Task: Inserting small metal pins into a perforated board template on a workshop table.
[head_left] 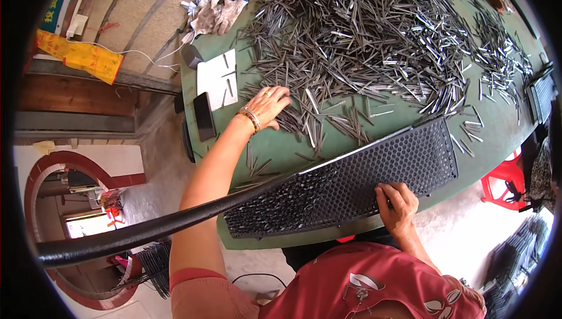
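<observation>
My left hand (266,108), with a ring and a beaded bracelet, reaches to the near left fringe of a large heap of thin dark sticks (363,32). Its fingers curl around a few loose sticks, partly hidden beneath them. A long black tray full of round holes (363,169) lies slantwise along the near table edge. Its left part is packed with upright dark pieces (287,205); the holes further right look unfilled. Bent over the tray's near edge, my right hand (398,207) has its fingers on the holed surface; its thumb is hard to see.
The green table (275,149) also bears a black phone (204,117), a white sheet (213,79) with several sticks, and work gloves (219,14). A black bar (146,228) crosses the lower left. Beyond the table's right edge stands a red stool (506,181).
</observation>
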Demonstrator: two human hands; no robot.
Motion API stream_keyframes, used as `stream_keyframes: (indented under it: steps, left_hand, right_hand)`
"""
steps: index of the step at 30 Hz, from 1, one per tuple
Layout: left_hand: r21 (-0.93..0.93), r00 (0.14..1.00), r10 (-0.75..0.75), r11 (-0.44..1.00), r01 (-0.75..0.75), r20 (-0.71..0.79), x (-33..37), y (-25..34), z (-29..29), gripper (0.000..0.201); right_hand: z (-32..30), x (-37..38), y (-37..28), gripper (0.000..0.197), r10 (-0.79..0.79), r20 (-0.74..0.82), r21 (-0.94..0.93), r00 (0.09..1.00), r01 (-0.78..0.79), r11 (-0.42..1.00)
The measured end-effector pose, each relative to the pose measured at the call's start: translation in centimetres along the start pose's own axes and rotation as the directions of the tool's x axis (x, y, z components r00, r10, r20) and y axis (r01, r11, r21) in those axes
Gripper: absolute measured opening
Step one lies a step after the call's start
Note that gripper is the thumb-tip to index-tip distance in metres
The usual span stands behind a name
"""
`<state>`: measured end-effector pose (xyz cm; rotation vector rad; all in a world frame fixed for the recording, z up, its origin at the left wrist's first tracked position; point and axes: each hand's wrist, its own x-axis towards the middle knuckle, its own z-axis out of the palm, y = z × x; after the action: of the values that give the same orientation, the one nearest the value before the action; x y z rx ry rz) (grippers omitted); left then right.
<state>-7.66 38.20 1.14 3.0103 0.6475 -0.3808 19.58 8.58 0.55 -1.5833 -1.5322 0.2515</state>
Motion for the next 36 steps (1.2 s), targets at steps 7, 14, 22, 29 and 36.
stream_keyframes:
  steps: [7, 14, 22, 29, 36]
  left_hand:
    - [-0.093, 0.993, -0.069, 0.993, 0.079, 0.097, -0.5, -1.0, 1.2, 0.054]
    - [-0.212, 0.965, -0.259, 0.945, 0.247, -0.029, -1.7, -0.6, 3.3, 0.057]
    - [-0.202, 0.870, -0.488, 0.847, 0.491, 0.070, -0.5, 0.6, 4.1, 0.056]
    - [-0.076, 0.794, -0.605, 0.791, 0.608, 0.060, 0.4, 3.3, 4.3, 0.043]
    - [-0.176, 0.749, -0.656, 0.751, 0.636, -0.095, -0.2, 3.3, 5.3, 0.040]
  right_hand:
    - [0.2, -0.1, 0.1, 0.018, -0.009, -0.018, -0.010, 1.000, 0.009, 1.000]
    - [0.1, -0.1, 0.0, 0.017, -0.009, -0.032, -0.001, 0.999, 0.009, 1.000]
    - [0.1, -0.2, 0.1, 0.018, -0.016, -0.031, 0.000, 0.999, 0.016, 1.000]
    - [0.3, -0.2, 0.4, 0.020, -0.055, -0.053, -0.017, 0.997, 0.054, 0.998]
    - [0.2, -0.2, 0.3, 0.020, -0.065, -0.048, -0.030, 0.997, 0.064, 0.997]
